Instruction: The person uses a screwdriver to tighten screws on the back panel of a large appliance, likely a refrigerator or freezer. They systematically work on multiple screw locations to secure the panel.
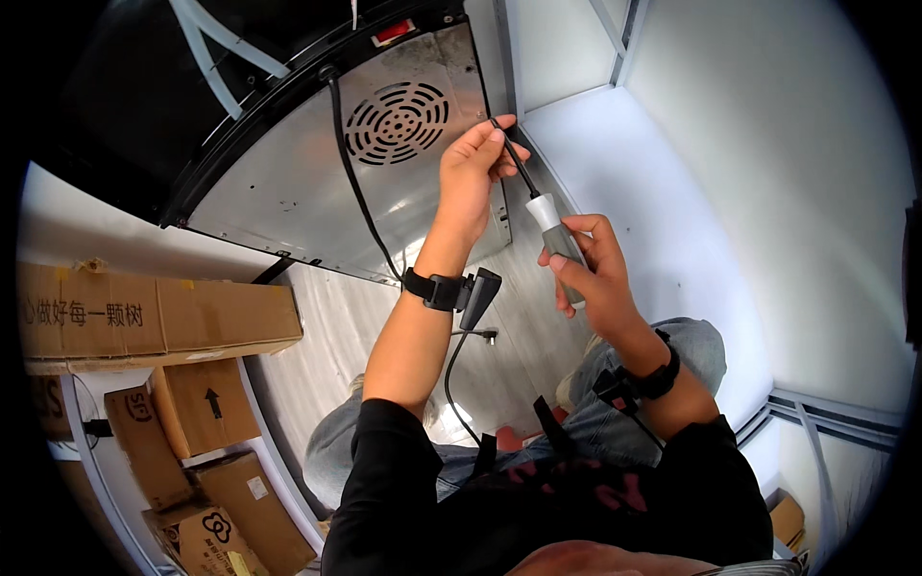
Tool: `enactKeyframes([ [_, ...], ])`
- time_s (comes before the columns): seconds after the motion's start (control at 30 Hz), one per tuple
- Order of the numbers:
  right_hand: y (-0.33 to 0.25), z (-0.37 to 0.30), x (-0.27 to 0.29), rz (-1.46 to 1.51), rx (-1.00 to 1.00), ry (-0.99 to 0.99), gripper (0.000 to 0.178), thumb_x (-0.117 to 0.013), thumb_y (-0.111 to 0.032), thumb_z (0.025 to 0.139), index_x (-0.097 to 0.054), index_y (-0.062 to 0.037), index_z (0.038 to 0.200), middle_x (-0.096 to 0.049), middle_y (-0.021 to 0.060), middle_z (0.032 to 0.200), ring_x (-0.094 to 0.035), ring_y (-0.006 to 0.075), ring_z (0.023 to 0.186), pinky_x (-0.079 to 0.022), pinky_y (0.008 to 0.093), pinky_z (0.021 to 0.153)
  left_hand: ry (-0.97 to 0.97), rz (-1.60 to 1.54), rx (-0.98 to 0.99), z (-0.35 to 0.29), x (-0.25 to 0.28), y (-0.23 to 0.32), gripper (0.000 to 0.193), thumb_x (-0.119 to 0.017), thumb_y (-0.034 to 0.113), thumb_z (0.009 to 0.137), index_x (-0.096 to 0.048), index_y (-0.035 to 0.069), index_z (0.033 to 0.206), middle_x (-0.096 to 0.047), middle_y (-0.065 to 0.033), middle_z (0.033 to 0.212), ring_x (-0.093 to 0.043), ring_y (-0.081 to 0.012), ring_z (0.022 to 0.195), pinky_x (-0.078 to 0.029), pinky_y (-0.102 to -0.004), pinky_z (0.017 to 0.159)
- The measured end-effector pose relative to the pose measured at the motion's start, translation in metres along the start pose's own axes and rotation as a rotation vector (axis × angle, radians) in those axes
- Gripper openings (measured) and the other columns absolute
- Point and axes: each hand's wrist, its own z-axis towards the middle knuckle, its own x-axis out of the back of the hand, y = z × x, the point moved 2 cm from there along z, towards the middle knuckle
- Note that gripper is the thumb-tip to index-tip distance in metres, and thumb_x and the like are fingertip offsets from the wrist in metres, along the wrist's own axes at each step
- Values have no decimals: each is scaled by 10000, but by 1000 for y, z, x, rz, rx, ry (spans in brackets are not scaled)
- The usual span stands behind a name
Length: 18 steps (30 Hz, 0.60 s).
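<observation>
A screwdriver (543, 213) with a grey handle, white collar and dark shaft slants up and to the left. My right hand (603, 278) is closed around the handle. With thumb and fingers, my left hand (471, 165) pinches the shaft near its far end, beside the right edge of a metal panel (288, 192). The shaft's tip is partly hidden by those fingers, so I cannot tell whether it touches a screw. The panel has a round slotted vent (398, 125) and belongs to a large black-topped appliance (106, 106).
A black power cord (346, 158) runs from the appliance to the floor (327, 322), passing behind my left forearm. Its plug (491, 336) lies between my knees. A red switch (393, 33) sits above the vent. Cardboard boxes (206, 403) fill the left; a white wall (768, 173) stands right.
</observation>
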Motion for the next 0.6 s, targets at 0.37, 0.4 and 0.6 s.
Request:
enactKeyframes([
  [0.37,-5,5,0,152,-81,-40,385,-542,-95,876,-339,-25,1195,-582,167,969,-504,122,492,-374,243,392,1,-62,-70,3,9,-1,287,-488,181,938,-585,6,1145,-651,-49,790,-585,-123,749,-444,-257,714],
  [0.4,-5,5,1,170,-85,-44,381,-539,-99,877,-343,-23,1195,-583,169,957,-504,126,489,-373,245,388,7,-58,-72,3,9,-1,288,-490,181,937,-586,6,1145,-651,-48,789,-584,-120,747,-441,-254,711],
  [0.6,-6,9,5,338,-121,-78,356,-505,-114,891,-361,1,1196,-580,186,900,-503,147,471,-369,259,363,38,-42,-81,3,8,-2,285,-503,182,930,-596,7,1135,-649,-39,787,-574,-108,737,-429,-244,700],
])
